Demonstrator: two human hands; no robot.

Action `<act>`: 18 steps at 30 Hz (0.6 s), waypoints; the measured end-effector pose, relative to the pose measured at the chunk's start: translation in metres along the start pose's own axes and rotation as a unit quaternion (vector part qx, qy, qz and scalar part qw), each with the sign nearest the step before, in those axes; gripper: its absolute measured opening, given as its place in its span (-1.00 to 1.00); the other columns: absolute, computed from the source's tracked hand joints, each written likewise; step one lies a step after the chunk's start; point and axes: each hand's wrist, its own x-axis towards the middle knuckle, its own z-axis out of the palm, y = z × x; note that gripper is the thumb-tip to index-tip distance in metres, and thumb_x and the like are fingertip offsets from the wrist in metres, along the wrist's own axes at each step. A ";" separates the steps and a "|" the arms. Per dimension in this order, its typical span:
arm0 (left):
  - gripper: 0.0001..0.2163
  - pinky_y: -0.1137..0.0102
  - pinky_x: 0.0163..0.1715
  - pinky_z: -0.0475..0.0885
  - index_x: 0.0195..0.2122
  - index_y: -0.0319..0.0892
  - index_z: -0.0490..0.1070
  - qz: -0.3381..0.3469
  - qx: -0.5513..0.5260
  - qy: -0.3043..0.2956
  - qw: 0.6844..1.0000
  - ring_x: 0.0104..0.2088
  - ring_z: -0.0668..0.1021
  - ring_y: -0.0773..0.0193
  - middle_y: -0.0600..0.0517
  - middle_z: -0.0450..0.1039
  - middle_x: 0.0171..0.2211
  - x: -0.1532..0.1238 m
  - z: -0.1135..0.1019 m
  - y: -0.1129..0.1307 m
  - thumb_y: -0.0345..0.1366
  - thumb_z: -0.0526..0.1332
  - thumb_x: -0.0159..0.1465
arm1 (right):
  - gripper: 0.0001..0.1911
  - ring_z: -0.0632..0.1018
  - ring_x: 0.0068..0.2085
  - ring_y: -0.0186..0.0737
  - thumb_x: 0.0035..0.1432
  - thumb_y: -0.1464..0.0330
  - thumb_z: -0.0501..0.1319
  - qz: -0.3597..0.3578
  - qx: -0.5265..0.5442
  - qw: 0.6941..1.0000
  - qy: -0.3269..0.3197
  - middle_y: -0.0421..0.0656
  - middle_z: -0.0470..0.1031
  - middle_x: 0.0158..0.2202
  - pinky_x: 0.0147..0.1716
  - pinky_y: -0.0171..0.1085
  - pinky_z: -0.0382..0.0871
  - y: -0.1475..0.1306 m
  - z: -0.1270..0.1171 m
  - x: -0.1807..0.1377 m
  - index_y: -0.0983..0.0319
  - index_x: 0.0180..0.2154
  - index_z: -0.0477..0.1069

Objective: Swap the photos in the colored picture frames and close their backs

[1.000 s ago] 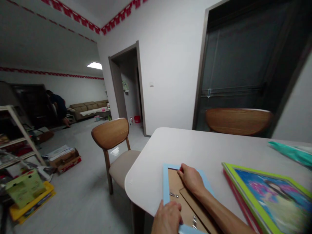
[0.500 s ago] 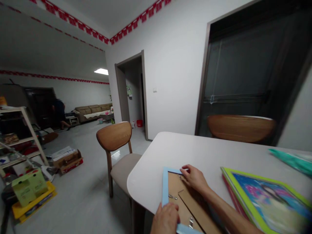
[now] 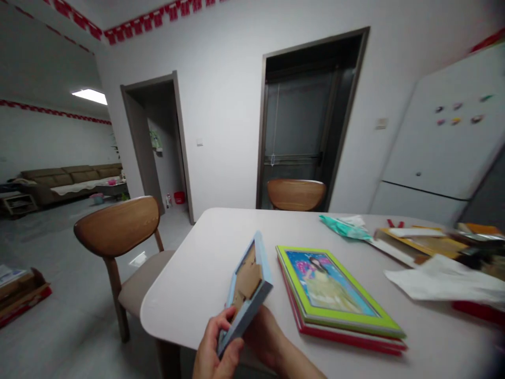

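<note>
A light blue picture frame (image 3: 262,287) is tilted up on edge over the near side of the table, its brown backing board (image 3: 248,279) turned toward the left. My left hand (image 3: 216,342) grips the frame's lower end, thumb on one side and fingers on the other. Behind the frame, at its right side, is my right hand (image 3: 265,334); its fingers are hidden. To the right lies a stack of picture frames, with a lime green frame (image 3: 347,310) on top showing a figure in a pale dress and red edges below.
On the white table (image 3: 185,273) at the right are a teal and white wrapper (image 3: 345,226), white paper (image 3: 445,281) and a yellowish packet (image 3: 430,242). Wooden chairs stand at the left (image 3: 122,221) and far side (image 3: 295,195). A white fridge (image 3: 442,152) is at the right.
The blue frame has been lifted from lying back-up on the table and tilted onto its edge. My right hand has moved from its top corner to behind it. The view has swung right.
</note>
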 end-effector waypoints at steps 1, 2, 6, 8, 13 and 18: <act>-0.78 0.21 -0.02 0.17 -0.41 -0.13 0.21 0.005 -0.027 -0.009 1.000 0.03 0.28 0.09 -0.12 0.31 -0.04 0.000 0.008 0.003 -0.08 0.08 0.08 | -0.49 0.46 -0.46 -0.25 -0.06 0.00 -0.03 0.014 0.030 0.999 0.018 -0.11 0.43 -0.54 -0.39 -0.27 0.32 0.001 0.004 -0.002 0.32 -0.42 0.37; -0.75 0.21 0.00 0.15 -0.41 -0.13 0.21 0.011 -0.043 -0.015 0.999 0.04 0.26 0.08 -0.12 0.30 -0.03 0.000 0.015 0.007 -0.04 0.08 0.08 | -0.50 0.45 -0.51 -0.28 -0.08 0.00 -0.01 0.009 0.050 0.998 0.046 -0.14 0.41 -0.58 -0.43 -0.28 0.32 -0.002 0.007 -0.003 0.32 -0.40 0.37; -0.58 0.22 -0.04 0.21 -0.22 -0.17 0.23 0.025 -0.077 -0.025 0.996 -0.01 0.33 0.05 -0.13 0.30 -0.04 0.011 0.032 0.047 -0.02 0.19 -0.02 | -0.50 0.43 -0.55 -0.32 -0.08 0.15 0.11 -0.126 0.027 0.979 0.159 -0.25 0.42 -0.53 -0.51 -0.33 0.32 -0.042 -0.005 -0.016 0.21 -0.08 0.21; -0.43 0.25 -0.10 0.29 -0.05 -0.17 0.12 -0.001 -0.143 -0.021 0.990 -0.08 0.40 0.08 -0.10 0.36 -0.08 0.021 0.038 0.069 -0.07 0.24 -0.05 | -0.39 0.46 -0.51 -0.32 -0.08 0.24 0.13 -0.165 -0.027 0.969 0.179 -0.26 0.45 -0.44 -0.49 -0.33 0.33 -0.073 -0.026 -0.027 0.15 0.04 0.04; -0.51 0.32 -0.13 0.33 -0.06 -0.22 0.17 -0.060 -0.254 -0.076 0.962 -0.14 0.45 0.15 -0.07 0.40 -0.12 0.049 0.074 0.076 -0.22 0.24 -0.02 | -0.36 0.48 -0.47 -0.28 -0.07 0.31 0.10 -0.168 -0.281 0.901 0.285 -0.18 0.47 -0.37 -0.50 -0.32 0.35 -0.144 -0.107 -0.047 0.24 0.09 0.03; -0.71 0.38 -0.25 0.36 -0.22 -0.28 0.26 -0.077 -0.212 -0.127 0.966 -0.26 0.49 0.20 -0.10 0.46 -0.27 0.066 0.122 0.039 -0.27 0.16 0.04 | -0.43 0.50 -0.39 -0.22 -0.06 0.31 0.05 -0.117 -0.498 0.789 0.341 -0.10 0.50 -0.36 -0.42 -0.33 0.32 -0.171 -0.175 -0.047 0.37 0.03 0.15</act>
